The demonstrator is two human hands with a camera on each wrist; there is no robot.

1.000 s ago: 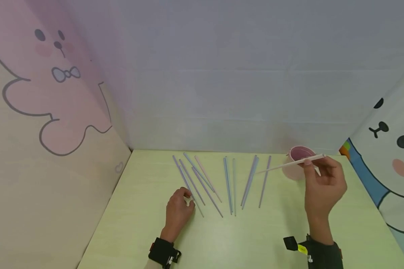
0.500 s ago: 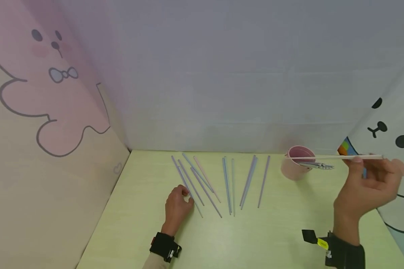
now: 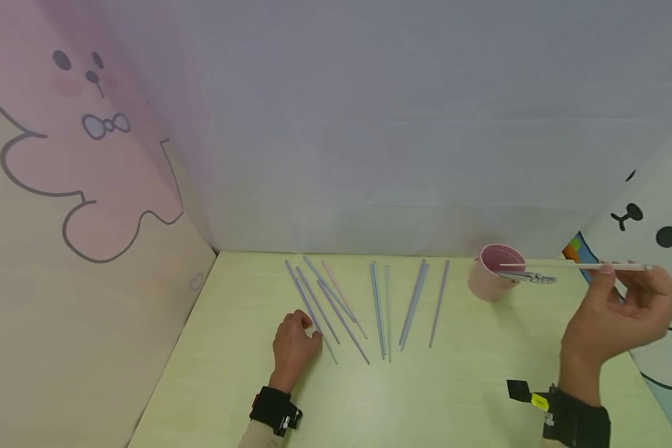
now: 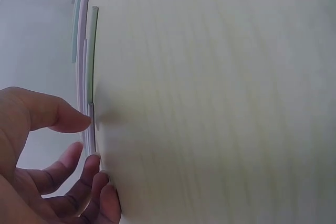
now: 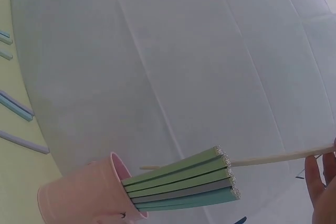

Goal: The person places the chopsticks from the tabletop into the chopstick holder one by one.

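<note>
My right hand [image 3: 621, 311] pinches a whitish chopstick [image 3: 549, 264] near its thick end, holding it almost level. Its thin tip points left and overlaps the mouth of the pink bucket [image 3: 486, 286] in the head view. Several green, grey and teal chopsticks [image 5: 178, 174] with glittery ends lean out of that bucket. My left hand [image 3: 295, 345] rests on the table by the leftmost chopsticks [image 3: 316, 306], fingers loosely curled. In the left wrist view, thumb and forefinger stand apart beside a chopstick with a green part [image 4: 92, 56].
More pastel chopsticks lie on the pale yellow table [image 3: 425, 398]: a pink one [image 3: 336, 280], blue ones around the middle, and a purple one [image 3: 439, 305] nearest the bucket. A grey curtain [image 3: 341, 155] stands behind, with printed cloth panels at both sides.
My right hand has moved right, from beside the bucket to farther right of it, and the whitish chopstick has turned from slanting to nearly level. The left hand has barely moved.
</note>
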